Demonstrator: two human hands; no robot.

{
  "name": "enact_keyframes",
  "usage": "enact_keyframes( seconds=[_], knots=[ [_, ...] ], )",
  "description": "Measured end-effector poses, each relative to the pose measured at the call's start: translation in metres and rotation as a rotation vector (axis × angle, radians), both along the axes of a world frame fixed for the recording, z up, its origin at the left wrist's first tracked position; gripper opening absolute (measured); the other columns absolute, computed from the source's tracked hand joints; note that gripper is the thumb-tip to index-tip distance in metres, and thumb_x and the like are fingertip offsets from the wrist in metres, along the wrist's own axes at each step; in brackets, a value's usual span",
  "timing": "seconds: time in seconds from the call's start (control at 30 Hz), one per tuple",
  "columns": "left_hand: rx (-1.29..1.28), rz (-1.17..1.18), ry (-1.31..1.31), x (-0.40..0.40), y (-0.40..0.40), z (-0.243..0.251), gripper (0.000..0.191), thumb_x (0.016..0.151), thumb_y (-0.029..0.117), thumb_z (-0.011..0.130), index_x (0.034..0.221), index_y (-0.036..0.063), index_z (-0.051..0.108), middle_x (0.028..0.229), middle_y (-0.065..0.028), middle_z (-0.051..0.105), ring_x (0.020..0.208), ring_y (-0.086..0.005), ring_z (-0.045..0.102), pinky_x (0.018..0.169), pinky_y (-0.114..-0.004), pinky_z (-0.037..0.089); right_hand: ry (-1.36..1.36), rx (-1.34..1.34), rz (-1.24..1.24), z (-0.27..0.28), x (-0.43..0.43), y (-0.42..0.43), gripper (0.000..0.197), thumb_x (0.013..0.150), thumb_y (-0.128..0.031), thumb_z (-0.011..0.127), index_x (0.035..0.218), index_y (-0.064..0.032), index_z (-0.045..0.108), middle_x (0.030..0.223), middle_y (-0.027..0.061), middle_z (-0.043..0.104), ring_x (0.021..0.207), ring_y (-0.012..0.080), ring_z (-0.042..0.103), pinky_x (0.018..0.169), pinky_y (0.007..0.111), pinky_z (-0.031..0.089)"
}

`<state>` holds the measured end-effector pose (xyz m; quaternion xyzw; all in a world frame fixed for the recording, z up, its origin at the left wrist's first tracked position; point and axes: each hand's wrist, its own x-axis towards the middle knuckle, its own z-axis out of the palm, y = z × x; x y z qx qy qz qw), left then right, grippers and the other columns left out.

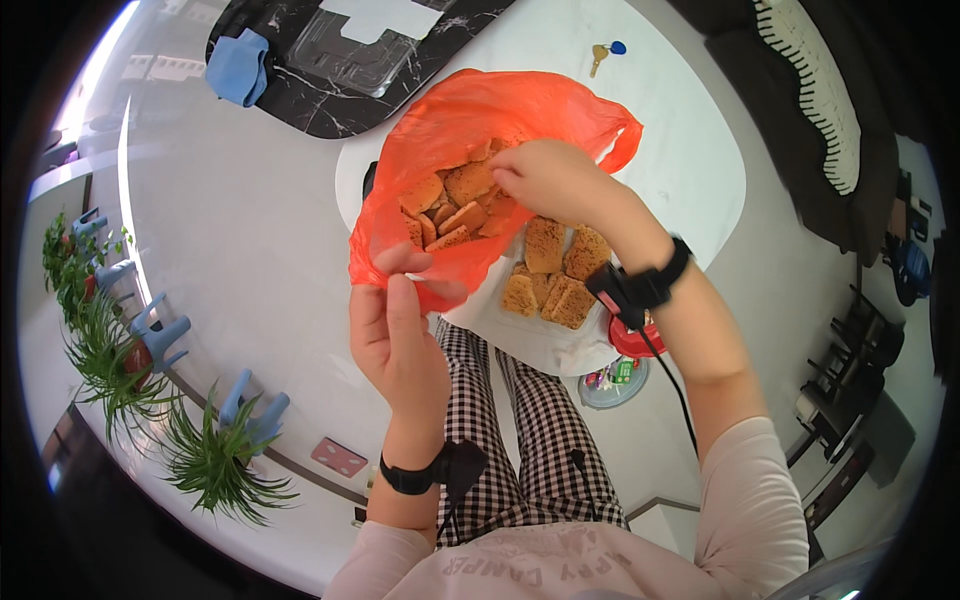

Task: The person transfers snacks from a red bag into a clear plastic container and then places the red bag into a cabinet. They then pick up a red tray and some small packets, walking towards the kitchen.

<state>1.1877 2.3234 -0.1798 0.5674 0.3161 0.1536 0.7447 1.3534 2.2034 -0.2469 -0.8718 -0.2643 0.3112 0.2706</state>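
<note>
A thin red plastic bag (525,97) lies open on the white table, with several seeded golden-brown bread pieces (469,217) inside. My left hand (401,345) pinches the bag's near edge between thumb and fingers; some fingers show through the film. At the mouth of the bag is my right hand (551,180), its fingertips bent together beside a bread piece. Whether they grip that piece is hidden. Below my right forearm, a clear plastic tray (529,321) holds several more seeded bread slices (545,244).
A red bowl (628,337) stands at the near right edge of the white table (705,142). Below it is a container of colourful packets (622,371). A key (598,60) lies beyond the bag. A black marble-patterned table (322,112) bears a blue cloth (238,67) and clear plastic packaging (352,52).
</note>
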Motion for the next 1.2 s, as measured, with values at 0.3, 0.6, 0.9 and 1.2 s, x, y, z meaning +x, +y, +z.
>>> enact_keyframes(
  seconds=[0.3,0.6,0.9,1.2],
  knots=[
    [0.140,-0.101,0.030,-0.005,0.018,-0.006,0.050,0.091,0.004,0.037,0.138,-0.0051,0.022,0.145,-0.0157,0.024,0.069,-0.0087,0.057,0.064,-0.024,0.051,-0.672,-0.034,-0.010,-0.024,0.071,0.055,0.033,0.076,-0.007,0.052,0.109,-0.0038,0.053,0.097,0.0158,0.060,0.086,0.0322,0.060,0.072,0.042,0.049],
    [0.090,-0.149,-0.079,-0.012,0.016,-0.006,0.053,0.089,0.001,0.046,0.137,-0.0051,0.025,0.139,-0.0137,0.025,0.098,-0.0148,0.053,0.067,-0.024,0.053,-0.365,-0.314,0.372,-0.098,0.017,0.074,0.027,0.074,-0.017,0.064,0.098,-0.0053,0.060,0.088,0.0161,0.063,0.083,0.0330,0.061,0.070,0.040,0.050],
    [-0.030,0.003,-0.040,-0.020,0.033,-0.009,0.052,0.089,0.002,0.045,0.136,-0.0074,0.024,0.126,-0.0147,0.043,0.078,-0.0118,0.057,0.069,-0.027,0.054,-0.310,-0.120,0.159,-0.112,0.007,0.086,0.017,0.081,-0.016,0.054,0.091,-0.0037,0.059,0.090,0.0162,0.060,0.079,0.0345,0.059,0.069,0.043,0.048],
    [0.050,-0.054,-0.029,-0.013,0.025,-0.006,0.050,0.088,-0.001,0.044,0.134,-0.0090,0.026,0.110,-0.0132,0.051,0.071,-0.0114,0.057,0.066,-0.026,0.053,-0.480,0.104,0.198,-0.133,0.022,0.072,0.022,0.085,-0.016,0.047,0.103,-0.0072,0.057,0.098,0.0121,0.053,0.083,0.0318,0.056,0.074,0.038,0.047]
  ],
)
